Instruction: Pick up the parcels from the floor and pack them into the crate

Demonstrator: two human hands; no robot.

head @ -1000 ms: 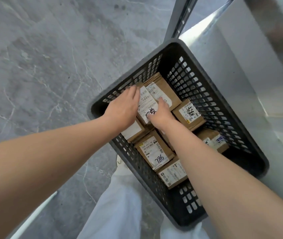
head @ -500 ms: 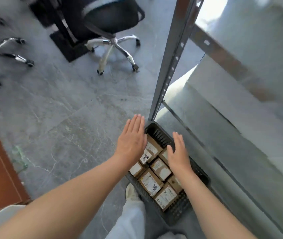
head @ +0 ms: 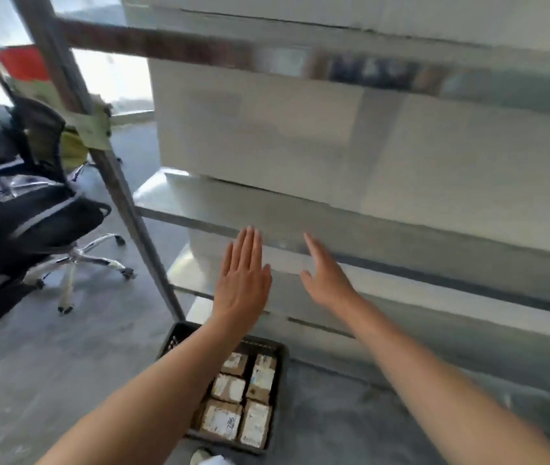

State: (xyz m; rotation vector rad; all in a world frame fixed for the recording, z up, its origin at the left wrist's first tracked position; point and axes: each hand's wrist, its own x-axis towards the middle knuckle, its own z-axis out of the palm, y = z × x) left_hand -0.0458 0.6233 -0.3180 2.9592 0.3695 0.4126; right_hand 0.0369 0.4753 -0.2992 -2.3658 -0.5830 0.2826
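Note:
A dark plastic crate (head: 282, 367) stands on the floor at the bottom middle, partly hidden by my left forearm. Inside it lie several brown cardboard parcels (head: 228, 388) with white labels, packed side by side. My left hand (head: 243, 280) is raised well above the crate, flat, fingers straight and together, holding nothing. My right hand (head: 325, 273) is beside it at the same height, fingers extended, also holding nothing. Both hands hover in front of a metal shelf edge.
A metal shelving rack (head: 334, 229) with large white boxes (head: 267, 129) fills the right and middle. Its slanted upright post (head: 116, 182) stands just left of the crate. A black office chair (head: 32, 213) on castors is at the left on the grey floor.
Both hands have lifted out of the crate and risen well above it, letting go of the parcels. The view has tilted up from the crate to the shelving.

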